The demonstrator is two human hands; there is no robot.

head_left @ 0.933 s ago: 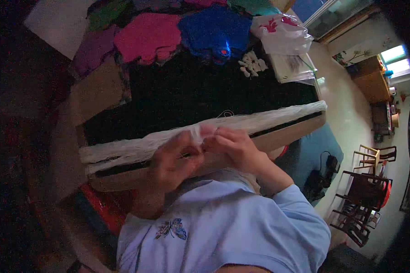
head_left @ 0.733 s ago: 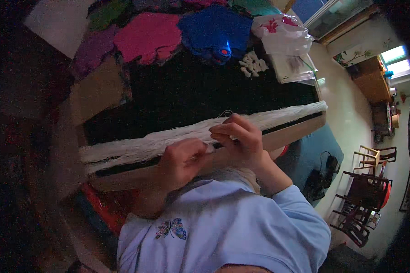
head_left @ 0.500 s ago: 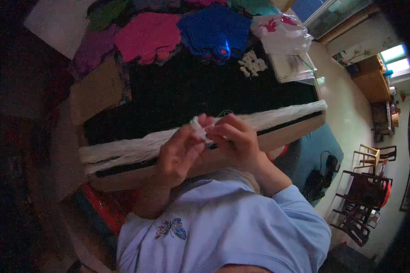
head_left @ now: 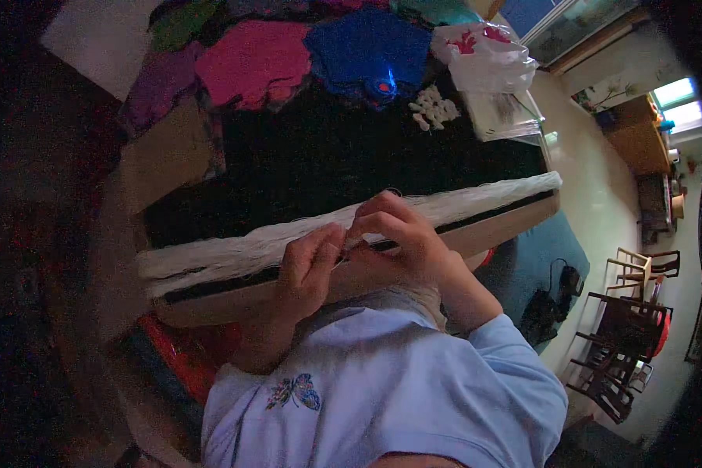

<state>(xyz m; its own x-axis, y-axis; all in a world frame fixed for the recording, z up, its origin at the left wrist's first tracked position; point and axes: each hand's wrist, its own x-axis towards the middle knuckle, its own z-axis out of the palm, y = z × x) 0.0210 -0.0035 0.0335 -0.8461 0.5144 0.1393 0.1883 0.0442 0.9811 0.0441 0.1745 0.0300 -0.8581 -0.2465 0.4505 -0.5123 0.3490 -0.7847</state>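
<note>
A: Where does the long band of white threads [head_left: 460, 204] lie relative to the hands?

B: It runs along the top of the pale wooden bar [head_left: 491, 230], passing directly under both hands. The left hand [head_left: 308, 269] and the right hand [head_left: 394, 234] meet near the band's middle, fingertips touching; each pinches a small tuft of the white threads. The band extends well beyond the hands on both sides.

A: What surface and room surround them?

B: Beyond the hands lies a black work surface [head_left: 312, 168]. To the right of the right hand, a pale tiled floor [head_left: 600, 195] shows, with dark wooden chairs [head_left: 624, 327] standing well apart from the bar. Below the hands, the person's light blue shirt [head_left: 382, 390] bears an embroidered butterfly [head_left: 296, 390].

A: Which packages or coloured items are visible?

B: Far beyond the hands, at the black surface's far edge, lie a pink knitted piece [head_left: 253, 62] and a blue knitted piece [head_left: 370, 51]. A white plastic bag with red marks [head_left: 483, 58] sits beyond the right hand, with small white pieces [head_left: 433, 109] just beside it. A red container [head_left: 183, 355] lies below the left hand.
</note>
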